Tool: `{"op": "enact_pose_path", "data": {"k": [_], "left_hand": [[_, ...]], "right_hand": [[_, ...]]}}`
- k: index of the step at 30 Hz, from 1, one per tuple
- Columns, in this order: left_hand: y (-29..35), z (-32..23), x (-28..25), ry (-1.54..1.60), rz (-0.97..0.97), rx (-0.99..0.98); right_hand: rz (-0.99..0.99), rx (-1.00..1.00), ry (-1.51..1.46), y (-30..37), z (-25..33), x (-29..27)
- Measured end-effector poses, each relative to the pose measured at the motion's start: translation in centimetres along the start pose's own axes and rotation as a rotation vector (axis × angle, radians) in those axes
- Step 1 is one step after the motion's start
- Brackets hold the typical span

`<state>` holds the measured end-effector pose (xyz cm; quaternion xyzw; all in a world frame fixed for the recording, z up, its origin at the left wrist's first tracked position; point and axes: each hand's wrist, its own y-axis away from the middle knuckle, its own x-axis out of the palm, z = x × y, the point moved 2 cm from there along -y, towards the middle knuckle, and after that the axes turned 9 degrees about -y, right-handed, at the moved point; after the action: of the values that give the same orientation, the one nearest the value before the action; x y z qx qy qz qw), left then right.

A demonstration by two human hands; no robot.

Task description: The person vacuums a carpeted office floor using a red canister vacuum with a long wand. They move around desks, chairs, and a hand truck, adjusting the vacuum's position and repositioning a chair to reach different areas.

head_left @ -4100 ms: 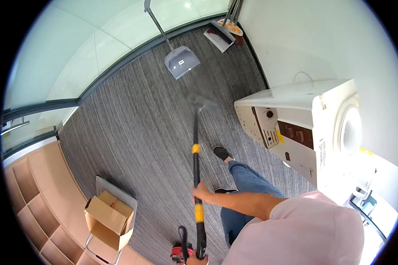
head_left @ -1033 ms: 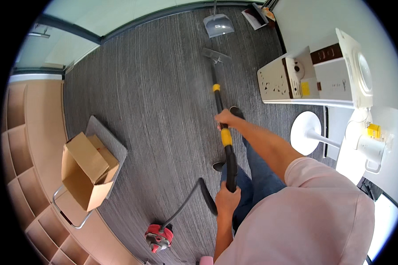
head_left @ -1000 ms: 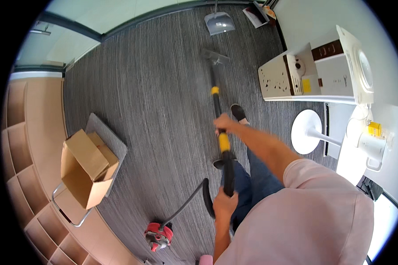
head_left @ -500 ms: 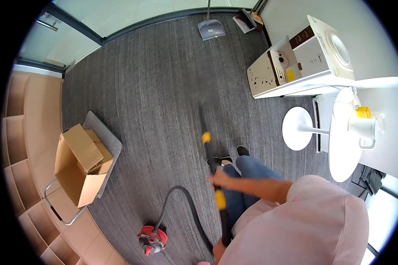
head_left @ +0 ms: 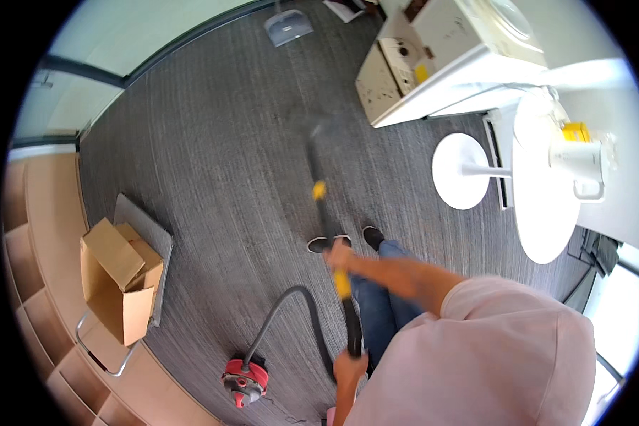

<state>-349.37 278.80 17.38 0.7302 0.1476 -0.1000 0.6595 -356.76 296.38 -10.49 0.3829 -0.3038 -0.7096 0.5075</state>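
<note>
My right hand (head_left: 339, 254) is closed around the wand of a vacuum cleaner (head_left: 320, 213), above a yellow band. Lower down, my left hand (head_left: 350, 366) grips the black curved handle end of that wand. The wand slants up and slightly left over the carpet to a floor nozzle (head_left: 324, 126), which is smeared by motion. A dark ribbed hose (head_left: 312, 305) arches from the red and grey canister (head_left: 246, 380) to the handle end near my left hand. My feet in dark shoes stand beside the wand.
An open cardboard box (head_left: 121, 280) sits on a grey platform trolley (head_left: 165, 248) by wooden shelving (head_left: 46, 248) at left. A grey dustpan (head_left: 288, 28) lies far off. At right stand a white cabinet (head_left: 447, 82) and a round pedestal table (head_left: 543, 220) bearing a white jug (head_left: 579, 167).
The view has shifted, with the dustpan and cabinet now farther left and higher. Against the carpet, the nozzle has swung toward the cabinet. My left hand shows more fully, and both hands keep their hold.
</note>
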Motion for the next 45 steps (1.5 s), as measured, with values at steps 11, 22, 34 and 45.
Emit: {"op": "enact_pose_path", "data": {"k": [11, 22, 34, 45], "left_hand": [[18.2, 5.0, 2.7, -0.525, 0.041, 0.005], [6.3, -9.1, -1.0, -0.616, -0.048, 0.156], [11.3, -6.2, 3.0, 0.183, -0.154, 0.050], [-3.9, -19.8, 5.9, 0.231, -0.043, 0.326]], "right_hand": [[0.273, 0.563, -0.838, 23.8, 0.8, -6.5], [0.024, 0.379, -1.036, 10.8, -5.7, -13.8], [0.197, 0.043, -0.341, 11.8, 5.2, -9.6], [0.352, 0.171, -0.168, -6.5, 3.7, -23.1]]}}
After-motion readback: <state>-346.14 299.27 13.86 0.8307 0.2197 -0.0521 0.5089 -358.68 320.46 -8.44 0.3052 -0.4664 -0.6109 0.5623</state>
